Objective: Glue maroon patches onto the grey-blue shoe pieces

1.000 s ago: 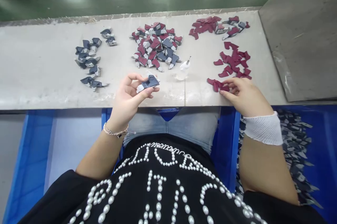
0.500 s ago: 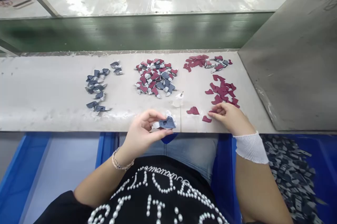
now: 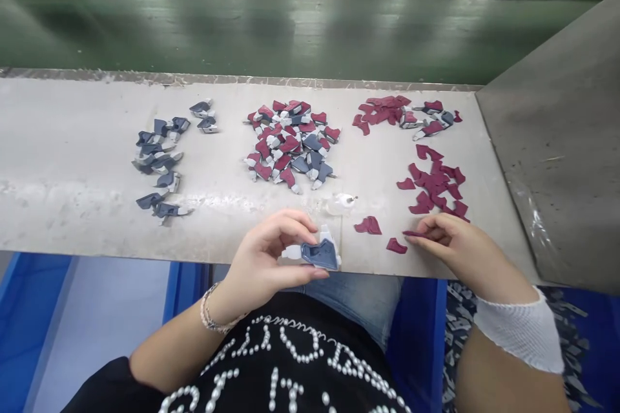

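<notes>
My left hand (image 3: 271, 254) is closed on a blue-grey and white plastic part (image 3: 320, 254), its recessed blue-grey face turned up, near the table's front edge. Between thumb and fingertips of my right hand (image 3: 450, 242) is a thin maroon flat piece (image 3: 413, 233), seen nearly edge-on. Close to that hand lie a single maroon piece (image 3: 396, 245) and a small overlapping group of maroon pieces (image 3: 369, 225). Beyond it spreads a loose pile of maroon pieces (image 3: 436, 181). A small whitish, translucent container (image 3: 341, 202) with a thin tip stands ahead of my left hand.
A heap of maroon, white and blue-grey parts (image 3: 290, 145) covers the table's middle. Blue-grey parts (image 3: 159, 164) lie left. More maroon pieces (image 3: 382, 110) sit back right, beside a metal panel (image 3: 557, 141). A green belt (image 3: 310, 35) runs behind. Blue bins (image 3: 419, 335) stand below the edge.
The view has tilted downward and come closer. My right hand has lifted a maroon piece slightly, now showing clearly in its fingertips. My left hand still holds the blue-grey and white part.
</notes>
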Available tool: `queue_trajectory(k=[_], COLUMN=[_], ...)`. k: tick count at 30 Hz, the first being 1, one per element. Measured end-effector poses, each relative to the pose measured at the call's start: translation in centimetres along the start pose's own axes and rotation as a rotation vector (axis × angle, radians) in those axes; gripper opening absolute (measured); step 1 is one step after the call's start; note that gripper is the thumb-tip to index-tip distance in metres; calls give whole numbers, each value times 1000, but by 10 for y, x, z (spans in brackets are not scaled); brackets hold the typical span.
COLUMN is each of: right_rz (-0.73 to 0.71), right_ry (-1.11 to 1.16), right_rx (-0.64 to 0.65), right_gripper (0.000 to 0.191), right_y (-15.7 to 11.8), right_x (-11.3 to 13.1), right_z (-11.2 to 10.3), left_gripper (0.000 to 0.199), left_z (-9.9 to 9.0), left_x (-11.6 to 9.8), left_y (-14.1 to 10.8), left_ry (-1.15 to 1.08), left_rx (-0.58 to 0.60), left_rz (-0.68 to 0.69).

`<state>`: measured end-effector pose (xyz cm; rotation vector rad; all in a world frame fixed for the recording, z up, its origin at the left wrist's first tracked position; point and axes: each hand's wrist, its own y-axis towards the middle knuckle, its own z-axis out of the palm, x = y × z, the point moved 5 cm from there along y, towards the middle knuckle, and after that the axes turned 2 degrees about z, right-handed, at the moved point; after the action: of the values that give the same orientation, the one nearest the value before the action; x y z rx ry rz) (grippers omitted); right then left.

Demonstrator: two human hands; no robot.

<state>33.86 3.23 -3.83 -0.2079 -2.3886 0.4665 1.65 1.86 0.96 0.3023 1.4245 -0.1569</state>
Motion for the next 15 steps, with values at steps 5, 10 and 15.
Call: queue_trajectory(k=[5,10,15], right_rz=[63,37,-120], right_ry=[101,435,558], right_rx=[-41,28,206], right_gripper=[39,24,16], right_y=[-13,-27,-28], right_x=[9,47,75], right_z=[-1,7,29], left_gripper=[29,29,29], left_z=[-1,3,6], left_x=[27,39,43], left_y=[2,5,1], left_ry=[-171,-244,-267], left_rx=[-52,-53,-84], left_rz=[-273,-322,-364])
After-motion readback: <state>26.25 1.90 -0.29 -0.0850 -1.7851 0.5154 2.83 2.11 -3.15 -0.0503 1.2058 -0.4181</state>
